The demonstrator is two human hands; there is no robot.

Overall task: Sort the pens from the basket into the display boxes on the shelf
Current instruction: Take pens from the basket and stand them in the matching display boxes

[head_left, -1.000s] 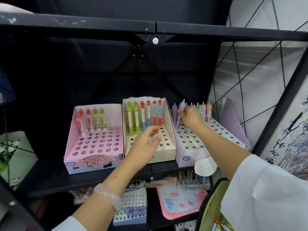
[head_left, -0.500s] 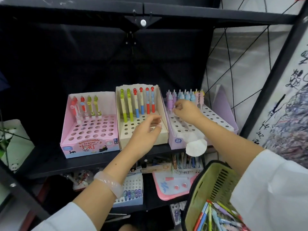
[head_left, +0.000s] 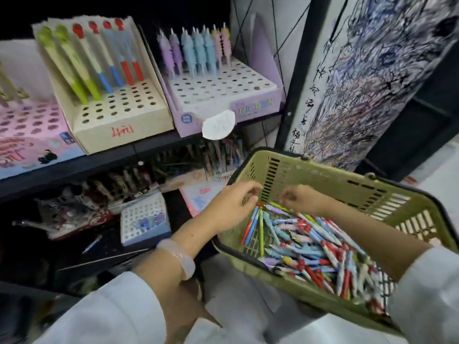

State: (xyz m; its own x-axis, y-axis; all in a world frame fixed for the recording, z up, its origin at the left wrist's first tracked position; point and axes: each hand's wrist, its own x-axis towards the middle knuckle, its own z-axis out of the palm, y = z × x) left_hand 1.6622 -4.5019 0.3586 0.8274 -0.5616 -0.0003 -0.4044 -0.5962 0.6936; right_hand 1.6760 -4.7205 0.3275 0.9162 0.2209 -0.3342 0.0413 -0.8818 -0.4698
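Two hands over the pens (head_left: 308,242) heaped in the green basket (head_left: 330,178), left hand (head_left: 229,207) half curled, right hand (head_left: 299,198) with fingers bent down, hold on any pen unclear through blur, display boxes (head_left: 119,105) up on the shelf (head_left: 104,157) beyond, partly filled.

Lit brightly and evenly from above across the green basket (head_left: 323,180) and white sleeves (head_left: 106,311), dim and murky under the shelf (head_left: 104,160), smeared throughout by motion blur, softest on the display boxes (head_left: 119,95), with wide-angle bending toward the edges.
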